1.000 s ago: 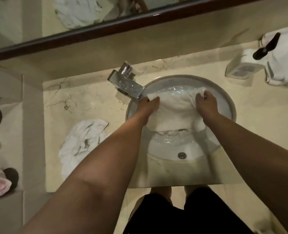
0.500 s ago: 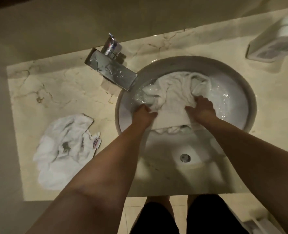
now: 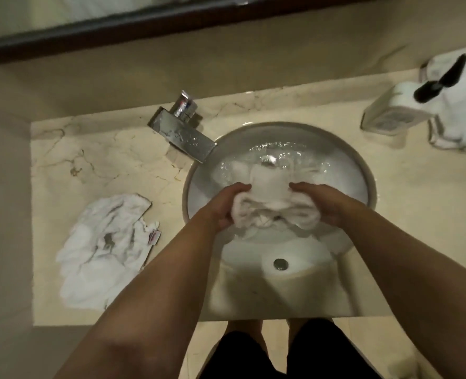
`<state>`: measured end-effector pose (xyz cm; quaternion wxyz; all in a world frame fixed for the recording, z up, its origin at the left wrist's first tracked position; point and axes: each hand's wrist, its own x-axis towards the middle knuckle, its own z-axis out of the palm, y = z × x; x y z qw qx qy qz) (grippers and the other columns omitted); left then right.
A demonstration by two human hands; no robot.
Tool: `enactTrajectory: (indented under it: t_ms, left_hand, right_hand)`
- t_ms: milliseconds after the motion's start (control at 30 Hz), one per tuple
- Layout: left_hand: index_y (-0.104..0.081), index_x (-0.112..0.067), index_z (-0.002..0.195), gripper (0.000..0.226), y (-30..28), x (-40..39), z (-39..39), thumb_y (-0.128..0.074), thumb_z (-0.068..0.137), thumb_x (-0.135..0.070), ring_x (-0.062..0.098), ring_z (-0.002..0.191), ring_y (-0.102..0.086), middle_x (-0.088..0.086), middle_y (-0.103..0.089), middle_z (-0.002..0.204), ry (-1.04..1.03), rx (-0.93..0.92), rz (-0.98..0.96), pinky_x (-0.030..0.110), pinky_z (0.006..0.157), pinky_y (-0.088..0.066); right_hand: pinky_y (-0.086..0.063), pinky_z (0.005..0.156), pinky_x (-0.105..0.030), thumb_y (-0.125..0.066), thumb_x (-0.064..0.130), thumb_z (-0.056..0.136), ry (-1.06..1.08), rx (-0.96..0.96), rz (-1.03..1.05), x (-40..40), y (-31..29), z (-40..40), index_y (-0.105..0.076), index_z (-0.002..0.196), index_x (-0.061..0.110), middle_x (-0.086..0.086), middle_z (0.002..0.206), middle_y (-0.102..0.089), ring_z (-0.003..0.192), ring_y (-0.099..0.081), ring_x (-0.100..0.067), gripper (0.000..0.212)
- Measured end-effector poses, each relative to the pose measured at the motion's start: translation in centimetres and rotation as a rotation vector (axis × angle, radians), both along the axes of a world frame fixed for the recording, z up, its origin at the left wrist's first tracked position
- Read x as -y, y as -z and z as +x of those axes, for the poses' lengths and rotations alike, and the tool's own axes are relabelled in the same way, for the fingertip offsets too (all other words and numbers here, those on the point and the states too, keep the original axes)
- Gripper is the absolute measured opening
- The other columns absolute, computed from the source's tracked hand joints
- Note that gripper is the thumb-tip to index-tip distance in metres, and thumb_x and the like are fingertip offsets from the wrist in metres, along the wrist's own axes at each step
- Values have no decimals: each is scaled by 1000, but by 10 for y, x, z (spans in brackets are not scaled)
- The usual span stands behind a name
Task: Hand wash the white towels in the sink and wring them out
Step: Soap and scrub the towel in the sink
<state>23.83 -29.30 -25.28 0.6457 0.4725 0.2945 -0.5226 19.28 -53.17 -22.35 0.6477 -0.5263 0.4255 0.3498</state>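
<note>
The left hand (image 3: 227, 207) and the right hand (image 3: 319, 205) each squeeze one end of a wet towel (image 3: 270, 199), with fingers curled tight around it. The towel sits between the hands, low in the sink (image 3: 363, 170), partly in the water. It is bunched into a fat roll, and its long way runs from one hand to the other, side to side. I think the hands hold the ends like this so they can rub or twist the roll and let the water fall back into the sink. The tap (image 3: 182, 136) is past the left hand, pointing in at the towel. Another towel (image 3: 103, 250) lies crumpled on the counter (image 3: 103, 157), out to the side of the left hand. It may be waiting its turn, but I cannot tell
</note>
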Motion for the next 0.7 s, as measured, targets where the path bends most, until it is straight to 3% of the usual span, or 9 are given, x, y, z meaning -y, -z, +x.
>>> enactTrajectory:
  t_ms: [100,167,233,333,433,500,567,700]
  left_hand:
    - [-62,1,122,57,-31,2,-11,-70,75,-31,28,79,-60,17,-65,94,-233,64,-84,35,66,-53]
    - [-63,-1,98,31,-65,10,-18,-61,78,-24,23,66,-63,12,-65,77,-365,117,-74,28,61,-55]
    - [-58,-8,88,15,-91,18,-24,-57,79,-20,17,59,-62,7,-65,71,-434,190,-83,25,56,-52]
    - [-61,-9,94,16,-122,23,-33,-54,85,-21,22,75,-64,10,-66,84,-366,255,-26,33,71,-51]
    - [-61,-8,103,24,-150,27,-36,-48,94,-26,24,73,-62,13,-67,88,-338,224,87,32,65,-44]
    - [-61,-6,111,33,-169,29,-39,-47,97,-32,28,68,-63,17,-69,90,-353,213,154,31,59,-47]
    - [-60,-5,121,41,-178,33,-41,-49,98,-36,30,71,-65,20,-72,96,-352,215,206,36,62,-50]
    - [-64,-8,121,40,-199,48,-53,-57,96,-38,30,86,-68,16,-75,102,-373,378,281,36,73,-50]
  right_hand:
    - [-46,57,-28,-68,30,88,209,165,-263,0,-33,-7,-65,96,11,-5,86,-67,71,-64,-23,21]
    - [-45,62,-34,-66,29,87,332,192,-213,1,-58,-12,-65,102,9,-12,89,-66,72,-62,-27,25]
    - [-45,60,-35,-68,32,80,329,167,-117,5,-81,-18,-64,116,3,-17,87,-68,66,-63,-29,46]
    - [-52,57,-33,-72,38,75,299,158,-23,5,-105,-25,-60,126,-3,-23,96,-69,66,-68,-29,66]
    - [-59,70,-46,-63,35,95,396,215,81,6,-135,-30,-56,131,4,-24,113,-71,88,-72,-37,48]
    - [-54,85,-61,-54,34,102,415,199,132,8,-156,-36,-56,129,9,-24,110,-72,91,-71,-41,36]
    - [-45,96,-68,-53,33,103,450,209,149,8,-161,-37,-55,129,11,-26,105,-72,88,-69,-45,35]
    - [-58,79,-54,-59,31,99,382,343,36,5,-190,-44,-59,124,12,-22,107,-72,87,-72,-38,32]
